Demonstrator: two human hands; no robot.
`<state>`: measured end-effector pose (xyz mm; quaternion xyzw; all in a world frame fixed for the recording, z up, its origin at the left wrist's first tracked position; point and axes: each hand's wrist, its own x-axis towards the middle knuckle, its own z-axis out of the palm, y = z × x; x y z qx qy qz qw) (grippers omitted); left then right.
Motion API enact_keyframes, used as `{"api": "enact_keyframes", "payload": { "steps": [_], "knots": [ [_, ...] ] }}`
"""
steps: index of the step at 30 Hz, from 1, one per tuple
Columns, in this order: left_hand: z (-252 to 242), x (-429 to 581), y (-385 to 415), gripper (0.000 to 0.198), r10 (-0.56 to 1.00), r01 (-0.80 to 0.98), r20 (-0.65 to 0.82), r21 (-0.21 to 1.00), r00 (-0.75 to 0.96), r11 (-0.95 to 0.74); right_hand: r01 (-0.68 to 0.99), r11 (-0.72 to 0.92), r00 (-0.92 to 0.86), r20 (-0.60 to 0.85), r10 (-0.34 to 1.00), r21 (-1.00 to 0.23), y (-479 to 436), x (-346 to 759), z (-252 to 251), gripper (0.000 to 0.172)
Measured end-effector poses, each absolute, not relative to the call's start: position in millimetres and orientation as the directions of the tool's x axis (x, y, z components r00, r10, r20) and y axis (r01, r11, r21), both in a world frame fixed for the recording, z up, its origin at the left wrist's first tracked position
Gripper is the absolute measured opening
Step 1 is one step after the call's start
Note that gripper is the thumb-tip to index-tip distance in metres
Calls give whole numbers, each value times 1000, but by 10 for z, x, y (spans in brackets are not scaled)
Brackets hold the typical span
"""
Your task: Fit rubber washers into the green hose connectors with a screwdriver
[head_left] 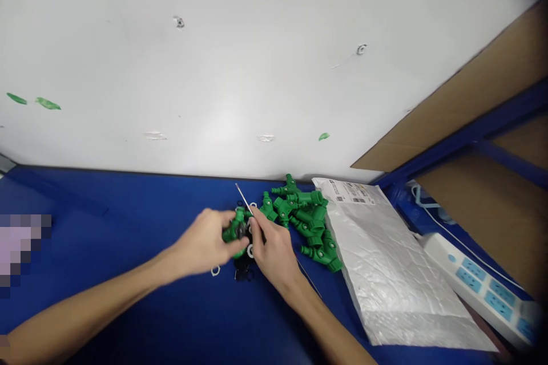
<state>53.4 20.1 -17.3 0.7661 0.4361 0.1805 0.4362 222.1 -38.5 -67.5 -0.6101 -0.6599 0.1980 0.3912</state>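
My left hand (204, 244) grips a green plastic pipe fitting (234, 233), with its fingers wrapped around the body. My right hand (272, 254) sits just beside it and holds a thin metal rod (245, 201), whose tip points up and away from me. The rod's lower length seems to pass under that hand, but I cannot tell for sure. A heap of similar green fittings (303, 218) lies to the right of my hands. Small white plastic rings (215, 270) and black rubber rings (244, 272) lie on the blue work surface (107, 222) below them.
A silver padded mailer (391, 265) with a printed label lies right of the heap. Beyond it is a white power strip (482, 288) with blue sockets. A white wall rises behind the table, with cardboard panels in a blue frame at right.
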Motion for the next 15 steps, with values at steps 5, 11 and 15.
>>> {"api": "enact_keyframes", "payload": {
  "steps": [5,11,15],
  "knots": [
    [2,447,235,26,782,470,-115,848,612,-243,454,131,61,178,982,-881,-386,2409,-508,28],
    [174,436,115,17,654,476,-175,821,736,-315,334,176,-88,155,984,-926,-326,2475,-211,19],
    [179,427,76,22,583,496,-226,791,781,-358,485,397,-382,220,898,-779,-226,2510,-38,13]
  ]
}}
